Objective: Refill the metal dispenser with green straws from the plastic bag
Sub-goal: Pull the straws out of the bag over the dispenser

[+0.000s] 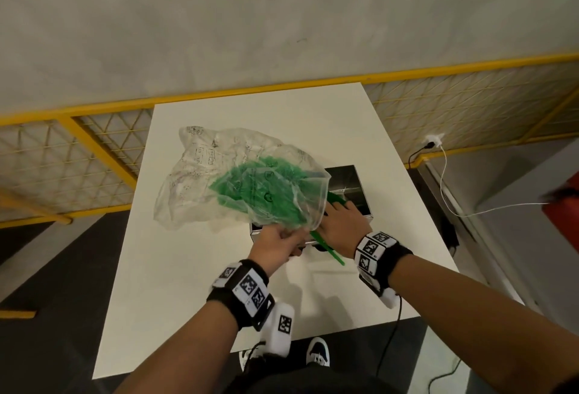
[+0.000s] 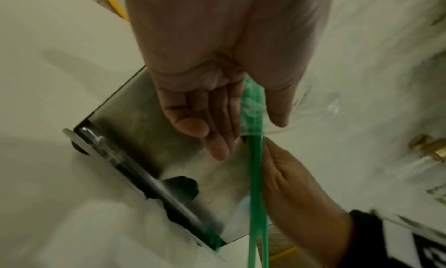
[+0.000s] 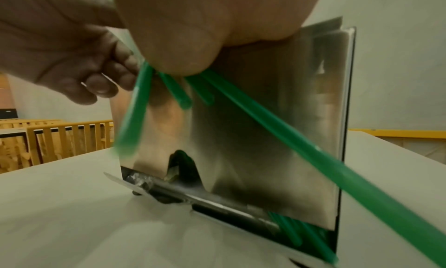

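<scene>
The open-topped metal dispenser [image 1: 347,180] stands on the white table [image 1: 188,299]. Above it and to its left hangs the clear plastic bag [image 1: 200,193], with a bunch of green straws [image 1: 260,187] inside. My left hand [image 1: 279,241] pinches the bag's lower edge between thumb and fingers [image 2: 217,138]. Just right of it, my right hand [image 1: 341,221] grips several green straws [image 1: 329,249] over the dispenser's near rim; their ends point back at me. In the right wrist view these held straws [image 3: 289,134] cross the dispenser's front [image 3: 265,157]. A few more straws [image 3: 289,228] lie in its bottom slot.
A yellow mesh railing [image 1: 94,143] runs behind and to the left of the table. A white charger and cable [image 1: 435,143] hang at the right, beside a red object [image 1: 564,202]. My shoes [image 1: 318,354] stand at the table's near edge.
</scene>
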`<state>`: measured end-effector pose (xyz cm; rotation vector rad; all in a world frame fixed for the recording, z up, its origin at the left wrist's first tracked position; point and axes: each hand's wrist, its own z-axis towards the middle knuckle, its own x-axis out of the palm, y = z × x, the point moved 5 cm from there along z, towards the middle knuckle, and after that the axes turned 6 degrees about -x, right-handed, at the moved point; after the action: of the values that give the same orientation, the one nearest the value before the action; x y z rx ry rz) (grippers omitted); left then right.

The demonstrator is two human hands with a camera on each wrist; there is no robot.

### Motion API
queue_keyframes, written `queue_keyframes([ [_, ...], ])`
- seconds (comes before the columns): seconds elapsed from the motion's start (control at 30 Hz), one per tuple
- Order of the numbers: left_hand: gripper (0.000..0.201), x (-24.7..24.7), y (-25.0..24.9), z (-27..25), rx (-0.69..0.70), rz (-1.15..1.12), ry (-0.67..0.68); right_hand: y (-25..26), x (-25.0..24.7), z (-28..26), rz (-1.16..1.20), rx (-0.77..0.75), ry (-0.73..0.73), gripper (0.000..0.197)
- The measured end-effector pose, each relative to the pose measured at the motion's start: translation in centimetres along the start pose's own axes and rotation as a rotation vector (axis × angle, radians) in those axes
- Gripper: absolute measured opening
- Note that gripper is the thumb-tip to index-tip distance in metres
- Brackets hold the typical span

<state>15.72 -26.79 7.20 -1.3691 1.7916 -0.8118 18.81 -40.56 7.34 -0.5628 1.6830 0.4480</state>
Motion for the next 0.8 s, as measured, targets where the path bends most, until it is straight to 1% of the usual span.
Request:
queue_keyframes([
  [0.07, 0.018, 0.0, 0.0, 0.1, -0.052, -0.059, 0.0, -0.3, 0.2, 0.1, 0.024, -0.019, 0.028, 0.048],
  [0.1, 0.018, 0.0, 0.0, 0.2, -0.064, -0.077, 0.009, -0.5, 0.2, 0.2, 0.051, -0.022, 0.018, 0.048],
  [0.2, 0.017, 0.3, 0.0, 0.4, -0.084, -0.139, 0.014, -0.7, 0.1, 0.3, 0.082, -0.06, -0.038, 0.049],
  [0.3, 0.01, 0.9, -0.1, 0.4, -0.15, -0.259, 0.02, -0.6, -0.4, 0.2, 0.078, -0.105, -0.1, 0.045],
  [0.37, 0.01, 1.5, -0.1, 0.4, -0.184, -0.349, 0.041, -0.6, -0.2, 0.3, 0.081, -0.115, -0.086, 0.046],
  [0.47, 0.02, 2.0, -0.2, 0.3, -0.198, -0.464, 0.067, -0.9, 0.4, 0.4, 0.087, -0.104, -0.007, 0.052],
  [0.53, 0.021, 2.1, -0.2, 0.3, -0.208, -0.538, 0.072, -0.8, 0.4, 0.3, 0.084, -0.128, 0.009, 0.057],
  [0.57, 0.018, 2.2, -0.2, 0.3, -0.214, -0.576, 0.072, -0.7, 0.4, 0.3, 0.074, -0.148, 0.012, 0.057],
  [0.63, 0.013, 2.4, -0.4, 0.3, -0.229, -0.65, 0.067, -0.6, 0.3, 0.5, 0.065, -0.182, -0.009, 0.049],
  [0.7, 0.013, 2.6, -0.5, 0.3, -0.24, -0.706, 0.059, -0.7, 0.2, 0.7, 0.082, -0.181, -0.031, 0.044],
  [0.8, 0.015, 2.7, -0.6, 0.4, -0.253, -0.767, 0.056, -0.6, -0.2, 0.8, 0.138, -0.212, -0.032, 0.052],
])
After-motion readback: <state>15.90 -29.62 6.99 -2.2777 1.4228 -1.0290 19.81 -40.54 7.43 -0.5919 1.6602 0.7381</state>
